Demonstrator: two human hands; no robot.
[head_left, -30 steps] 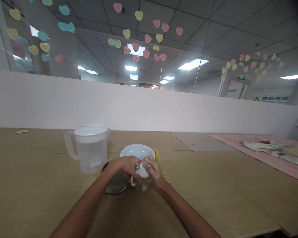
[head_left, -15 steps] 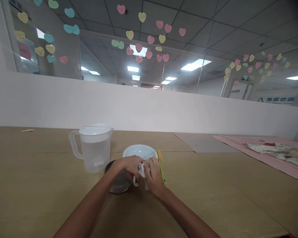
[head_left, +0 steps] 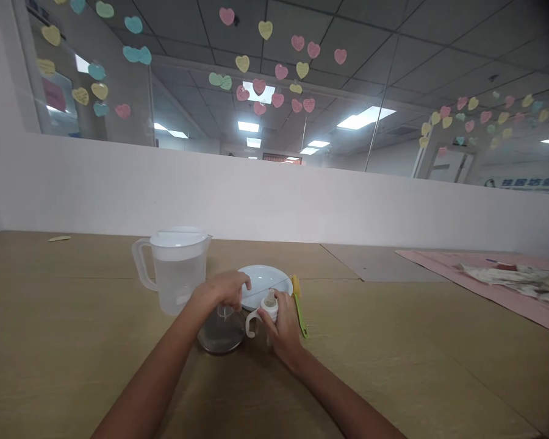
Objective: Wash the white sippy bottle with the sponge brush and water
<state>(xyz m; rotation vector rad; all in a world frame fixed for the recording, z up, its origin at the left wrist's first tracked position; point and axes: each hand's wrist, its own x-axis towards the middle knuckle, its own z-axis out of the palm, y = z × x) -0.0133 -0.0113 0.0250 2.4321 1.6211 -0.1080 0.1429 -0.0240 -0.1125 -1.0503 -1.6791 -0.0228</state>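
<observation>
In the head view, a white-topped bottle (head_left: 269, 305) with a teat and curved handle sits just on the near side of the white bowl (head_left: 269, 274), held in the right hand's fingers (head_left: 282, 314). The left hand (head_left: 224, 289), fingers curled, hangs at the bowl's left edge above a metal dish (head_left: 222, 338); whether it grips the clear piece beneath is unclear. On the wooden desk (head_left: 370, 353), a pitcher (head_left: 179, 280) stands left of the bowl, a brush (head_left: 301, 314) right; behind the bowl rises a white wall (head_left: 279, 201).
</observation>
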